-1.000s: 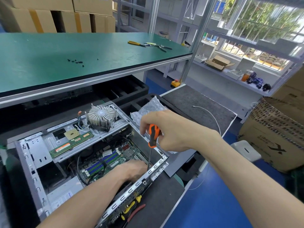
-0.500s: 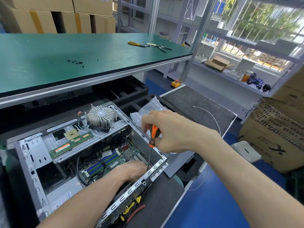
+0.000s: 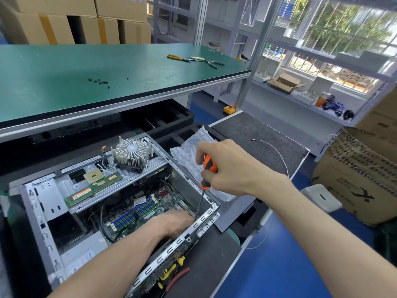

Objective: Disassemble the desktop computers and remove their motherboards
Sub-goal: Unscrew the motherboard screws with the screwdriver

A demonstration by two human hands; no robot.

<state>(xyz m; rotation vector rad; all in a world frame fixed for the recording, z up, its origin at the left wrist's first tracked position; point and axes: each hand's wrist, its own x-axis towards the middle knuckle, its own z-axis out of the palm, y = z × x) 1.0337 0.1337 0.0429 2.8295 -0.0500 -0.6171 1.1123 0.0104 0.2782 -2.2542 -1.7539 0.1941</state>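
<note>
While my hands work inside the case, notes from the head view, the only one:

Case: open grey sheet-metal desktop computer case [image 3: 40, 203] lies on its side on the low bench, w/ its opening up.

Board: green motherboard w/ blue RAM slots [image 3: 137, 211] sits on the case floor, not yet out.

R hand: my right hand [image 3: 227, 168] is curled round the orange-and-black screwdriver [image 3: 209, 166]; its thin shaft slants down into the case by the near right rim.

Tip: hidden behind the rim and my other hand, so I can't tell if it's seated in a screw.

L hand: my left hand [image 3: 171, 222] reaches in over the board right at the shaft; fingers are out of sight, so I can't tell if they pinch or lie flat.

Step, my guess: backing out a board mounting screw.

Do it well: keep the shaft square to the screw, push down while turning, steady the tip w/ the L hand, catch the screw before it drops under the board.

Shelf bits: finned round aluminium heatsink [image 3: 131, 153] and green RAM stick [image 3: 92, 188] rest on the drive bracket above.
</note>
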